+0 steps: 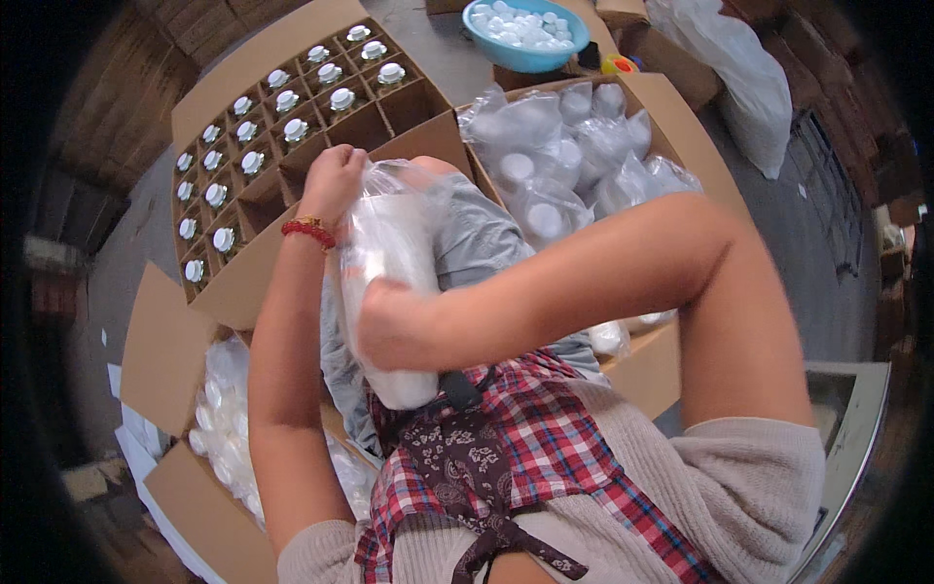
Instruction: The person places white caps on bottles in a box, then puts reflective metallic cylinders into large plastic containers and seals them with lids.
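Observation:
A long clear plastic bag with a white cylindrical item inside slants across my lap. At its upper end my left hand, with a red bead bracelet at the wrist, grips the gathered film. My right hand is blurred and lies against the lower half of the bag. Its fingers are mostly hidden, so how they close cannot be made out. Just beyond my left hand stands a divided carton holding several white-capped clear bottles. Some of its cells nearest me hold no bottle.
To the right, an open carton holds bagged white containers. A blue basin of white caps stands at the back. On the left, another open carton holds white pieces. A large white sack lies far right.

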Motion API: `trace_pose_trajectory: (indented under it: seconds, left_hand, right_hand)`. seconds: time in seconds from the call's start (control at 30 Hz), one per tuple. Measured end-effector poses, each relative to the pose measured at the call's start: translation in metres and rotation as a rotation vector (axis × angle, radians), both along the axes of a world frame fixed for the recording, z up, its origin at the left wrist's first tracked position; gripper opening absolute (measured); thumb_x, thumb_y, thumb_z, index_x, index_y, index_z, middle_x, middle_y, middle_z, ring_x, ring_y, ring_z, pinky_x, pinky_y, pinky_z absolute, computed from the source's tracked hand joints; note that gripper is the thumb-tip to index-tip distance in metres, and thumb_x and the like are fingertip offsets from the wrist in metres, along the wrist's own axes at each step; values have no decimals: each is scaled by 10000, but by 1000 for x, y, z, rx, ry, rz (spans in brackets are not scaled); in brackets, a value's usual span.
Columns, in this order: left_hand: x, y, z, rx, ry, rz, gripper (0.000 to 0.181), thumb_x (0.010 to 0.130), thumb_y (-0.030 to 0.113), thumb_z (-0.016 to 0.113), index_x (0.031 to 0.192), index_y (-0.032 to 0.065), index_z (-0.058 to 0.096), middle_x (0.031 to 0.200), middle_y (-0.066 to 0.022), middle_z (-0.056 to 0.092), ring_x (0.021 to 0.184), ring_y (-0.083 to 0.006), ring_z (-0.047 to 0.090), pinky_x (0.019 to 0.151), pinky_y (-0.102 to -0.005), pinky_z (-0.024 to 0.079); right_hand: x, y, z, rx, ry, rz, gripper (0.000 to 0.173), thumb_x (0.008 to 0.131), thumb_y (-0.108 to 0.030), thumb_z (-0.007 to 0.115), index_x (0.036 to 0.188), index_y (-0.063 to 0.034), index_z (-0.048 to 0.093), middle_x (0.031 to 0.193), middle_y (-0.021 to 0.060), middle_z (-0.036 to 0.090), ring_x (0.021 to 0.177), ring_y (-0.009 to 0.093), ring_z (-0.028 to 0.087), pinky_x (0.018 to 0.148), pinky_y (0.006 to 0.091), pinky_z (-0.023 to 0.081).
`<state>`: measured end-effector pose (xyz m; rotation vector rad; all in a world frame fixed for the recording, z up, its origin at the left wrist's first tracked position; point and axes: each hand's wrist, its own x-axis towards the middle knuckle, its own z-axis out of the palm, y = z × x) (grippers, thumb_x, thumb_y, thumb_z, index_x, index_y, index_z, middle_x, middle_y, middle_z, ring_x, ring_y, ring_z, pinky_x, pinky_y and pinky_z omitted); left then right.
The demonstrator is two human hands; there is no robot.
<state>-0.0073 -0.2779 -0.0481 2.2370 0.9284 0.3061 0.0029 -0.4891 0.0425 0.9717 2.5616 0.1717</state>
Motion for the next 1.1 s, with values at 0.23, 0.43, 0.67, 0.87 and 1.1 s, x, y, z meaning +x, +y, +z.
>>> trace_pose_trajectory:
  seconds: [0.23,0.43,0.67,0.87,1.1]
  left_hand:
    - [-1,13,-42,-595,-252,-119,290,942,233,573,1002,-44,637,889,-57,667,789,-128,619,675,-268,505]
    - [29,-18,-47,-665,-348,-18,267,956,198,551,1148,18,506,1015,-150,668,649,-170,655,503,-257,516]
    - [1,-47,-10,-849,-501,109,320,986,147,463,1278,56,369,1249,-241,571,699,-232,694,482,-265,553]
    - [-49,-76,15,-904,-506,118,320,1000,146,437,1304,81,361,1311,-275,516,746,-237,706,449,-247,548]
    - [-53,-87,15,-983,-470,200,360,955,37,369,1312,70,345,1304,-293,507,703,-254,695,458,-285,564]
  right_hand:
    - [179,-80,-20,494,327,-623,100,779,-155,595,864,-117,631,938,84,639,842,229,671,597,340,563]
    - [263,-199,-111,166,1291,-1329,327,809,-177,674,1110,-52,645,1025,80,676,883,180,648,811,358,513]
    - [301,-257,-272,-148,1650,-2170,222,838,-49,641,1044,33,633,832,150,665,620,213,662,487,332,556]
    - [309,-226,-290,-387,1759,-2331,133,861,-67,611,898,54,652,832,162,695,645,239,680,579,350,593]
    - [305,-238,-332,-759,1862,-2454,187,909,-158,595,875,-5,696,797,89,705,587,118,637,462,207,477]
